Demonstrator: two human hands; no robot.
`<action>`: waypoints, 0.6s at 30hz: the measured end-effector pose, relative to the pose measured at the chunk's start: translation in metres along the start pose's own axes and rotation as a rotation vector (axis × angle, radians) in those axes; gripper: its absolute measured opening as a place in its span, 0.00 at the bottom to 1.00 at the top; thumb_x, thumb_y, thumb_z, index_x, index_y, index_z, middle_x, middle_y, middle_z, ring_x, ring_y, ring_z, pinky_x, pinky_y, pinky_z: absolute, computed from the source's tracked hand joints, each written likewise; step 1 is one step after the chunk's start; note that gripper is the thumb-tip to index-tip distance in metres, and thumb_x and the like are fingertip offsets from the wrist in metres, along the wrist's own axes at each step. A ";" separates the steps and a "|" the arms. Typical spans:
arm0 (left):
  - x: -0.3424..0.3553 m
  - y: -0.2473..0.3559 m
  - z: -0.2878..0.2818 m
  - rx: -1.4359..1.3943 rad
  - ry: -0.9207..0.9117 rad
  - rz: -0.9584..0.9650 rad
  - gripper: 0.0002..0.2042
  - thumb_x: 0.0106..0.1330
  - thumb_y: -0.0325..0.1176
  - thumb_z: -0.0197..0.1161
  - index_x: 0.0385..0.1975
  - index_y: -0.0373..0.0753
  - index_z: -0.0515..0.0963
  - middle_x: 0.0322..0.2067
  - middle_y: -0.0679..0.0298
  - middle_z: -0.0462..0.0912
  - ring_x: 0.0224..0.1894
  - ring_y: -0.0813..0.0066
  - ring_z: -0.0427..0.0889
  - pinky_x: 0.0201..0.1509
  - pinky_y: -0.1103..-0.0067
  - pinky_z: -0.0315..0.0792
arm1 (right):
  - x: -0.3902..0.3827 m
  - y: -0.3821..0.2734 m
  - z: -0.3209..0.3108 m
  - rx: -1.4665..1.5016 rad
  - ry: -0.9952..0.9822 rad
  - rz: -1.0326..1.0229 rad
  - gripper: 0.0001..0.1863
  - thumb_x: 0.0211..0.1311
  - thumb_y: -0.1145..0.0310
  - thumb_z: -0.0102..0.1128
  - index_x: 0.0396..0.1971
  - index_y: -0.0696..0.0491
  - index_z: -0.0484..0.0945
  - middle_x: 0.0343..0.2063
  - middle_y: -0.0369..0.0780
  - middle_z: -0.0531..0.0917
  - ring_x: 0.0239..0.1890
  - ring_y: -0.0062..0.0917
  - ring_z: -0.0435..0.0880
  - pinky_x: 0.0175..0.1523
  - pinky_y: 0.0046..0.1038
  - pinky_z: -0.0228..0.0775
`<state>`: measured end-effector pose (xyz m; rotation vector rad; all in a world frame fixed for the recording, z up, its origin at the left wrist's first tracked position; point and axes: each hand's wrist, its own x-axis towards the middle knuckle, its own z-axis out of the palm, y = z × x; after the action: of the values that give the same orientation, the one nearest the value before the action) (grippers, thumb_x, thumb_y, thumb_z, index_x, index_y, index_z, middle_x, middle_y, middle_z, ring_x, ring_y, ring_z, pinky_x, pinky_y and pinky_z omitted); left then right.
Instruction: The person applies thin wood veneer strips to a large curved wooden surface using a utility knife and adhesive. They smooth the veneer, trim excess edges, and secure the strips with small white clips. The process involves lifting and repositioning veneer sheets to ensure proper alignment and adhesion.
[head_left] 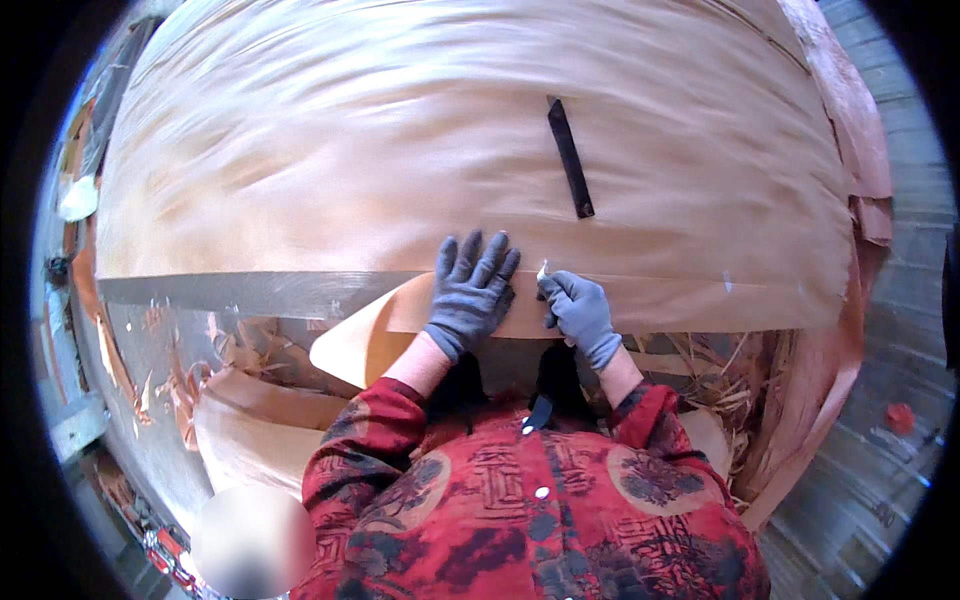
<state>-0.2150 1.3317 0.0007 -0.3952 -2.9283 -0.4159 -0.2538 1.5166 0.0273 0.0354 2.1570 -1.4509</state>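
So the biggest thing here by far is this wide tan veneer sheet [360, 180], all ripples across the far part, running nearly the full width in front of the person. Next down is the red patterned shirt [500, 500] filling the bottom of the view, sleeves reaching up toward the sheet's near edge. Along that edge on the right runs a tan veneer strip [680, 305]; its left end bends back toward the person and curls over by the left forearm. Left of that there's a narrow grey band [230, 292] showing along the edge. Below it, more curved tan offcuts [260, 425] are lying around in a mess of thin shreds.

Both hands are in grey gloves. The left hand [468, 295] is palm down on the veneer near the edge, fingers pointing away and fanned a bit, thumb tucked in close. The right hand [580, 312] is just beside it over the same strip, fingers curled, thumb and index pinching something. Beyond the right hand, a flat black bar [570, 158] lies on the sheet, slightly slanted. Smallest is that pinched white-tipped piece [543, 270], poking up past the fingertips; can't tell what it is.
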 end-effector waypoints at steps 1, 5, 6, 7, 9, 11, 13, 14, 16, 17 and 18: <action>-0.002 -0.003 0.005 -0.038 0.043 0.012 0.27 0.56 0.42 0.55 0.58 0.43 0.66 0.64 0.59 0.56 0.66 0.52 0.51 0.67 0.53 0.40 | 0.003 0.000 0.006 0.036 0.020 0.041 0.10 0.62 0.68 0.51 0.28 0.58 0.78 0.17 0.33 0.76 0.14 0.14 0.72 0.18 0.19 0.63; -0.011 -0.012 0.021 -0.201 0.150 0.009 0.32 0.54 0.39 0.57 0.62 0.45 0.57 0.64 0.61 0.56 0.66 0.53 0.52 0.66 0.52 0.40 | 0.000 0.000 0.013 0.145 0.093 0.104 0.11 0.63 0.66 0.52 0.28 0.58 0.78 0.16 0.32 0.76 0.12 0.13 0.71 0.18 0.18 0.61; -0.014 -0.012 0.025 -0.208 0.170 0.020 0.33 0.54 0.38 0.57 0.62 0.44 0.55 0.64 0.61 0.56 0.66 0.52 0.52 0.66 0.52 0.40 | -0.003 0.000 0.013 0.161 0.106 0.095 0.11 0.63 0.66 0.52 0.28 0.58 0.78 0.16 0.32 0.75 0.12 0.12 0.70 0.17 0.18 0.61; -0.014 -0.014 0.027 -0.204 0.193 0.026 0.34 0.54 0.38 0.58 0.63 0.44 0.54 0.64 0.60 0.56 0.66 0.52 0.52 0.66 0.52 0.40 | -0.010 -0.006 0.016 0.078 0.065 -0.155 0.11 0.63 0.67 0.52 0.28 0.57 0.78 0.17 0.33 0.76 0.12 0.12 0.69 0.17 0.17 0.60; -0.009 -0.016 0.019 -0.222 0.126 0.005 0.35 0.54 0.38 0.58 0.63 0.44 0.52 0.64 0.60 0.56 0.66 0.51 0.53 0.66 0.51 0.40 | -0.015 -0.041 0.018 0.078 0.030 -0.049 0.11 0.63 0.67 0.52 0.28 0.58 0.78 0.16 0.33 0.75 0.12 0.12 0.69 0.17 0.17 0.59; -0.011 -0.015 0.014 -0.253 0.090 0.020 0.36 0.54 0.37 0.58 0.63 0.43 0.51 0.64 0.59 0.56 0.66 0.49 0.53 0.66 0.51 0.40 | -0.012 -0.037 0.025 0.214 0.072 0.039 0.14 0.62 0.63 0.54 0.24 0.58 0.78 0.13 0.32 0.74 0.11 0.12 0.68 0.17 0.17 0.58; -0.011 -0.014 0.010 -0.274 0.070 0.017 0.36 0.54 0.37 0.58 0.64 0.42 0.51 0.64 0.59 0.56 0.65 0.49 0.53 0.65 0.51 0.40 | -0.001 -0.024 0.023 0.113 0.141 0.177 0.16 0.61 0.61 0.56 0.20 0.58 0.77 0.12 0.31 0.73 0.11 0.12 0.69 0.17 0.17 0.59; -0.010 -0.013 0.009 -0.282 0.060 0.009 0.36 0.54 0.37 0.58 0.64 0.42 0.51 0.65 0.59 0.55 0.65 0.49 0.53 0.65 0.51 0.41 | 0.002 -0.023 0.022 0.062 0.167 0.246 0.17 0.60 0.60 0.58 0.19 0.57 0.77 0.11 0.31 0.73 0.11 0.12 0.69 0.17 0.17 0.59; -0.006 -0.009 0.004 -0.244 0.066 -0.021 0.34 0.49 0.35 0.61 0.59 0.41 0.58 0.63 0.63 0.58 0.64 0.50 0.55 0.65 0.51 0.42 | 0.001 -0.028 0.022 -0.168 0.195 0.282 0.21 0.57 0.54 0.59 0.14 0.56 0.77 0.12 0.37 0.77 0.12 0.17 0.74 0.20 0.21 0.65; -0.006 -0.009 0.002 -0.222 0.065 -0.034 0.33 0.47 0.34 0.63 0.57 0.40 0.62 0.63 0.65 0.59 0.63 0.50 0.56 0.65 0.50 0.43 | 0.003 -0.034 0.022 -0.256 0.188 0.303 0.22 0.56 0.53 0.59 0.14 0.56 0.78 0.13 0.39 0.78 0.12 0.20 0.76 0.21 0.23 0.67; -0.010 -0.010 0.007 -0.200 0.075 0.013 0.32 0.51 0.35 0.60 0.59 0.44 0.60 0.63 0.66 0.59 0.64 0.51 0.56 0.65 0.50 0.42 | 0.005 -0.036 0.021 -0.343 0.182 0.325 0.23 0.55 0.51 0.58 0.14 0.56 0.78 0.14 0.40 0.79 0.13 0.22 0.78 0.23 0.25 0.68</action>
<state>-0.2094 1.3221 -0.0104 -0.4146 -2.8190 -0.7085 -0.2600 1.4822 0.0498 0.3868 2.3837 -0.9158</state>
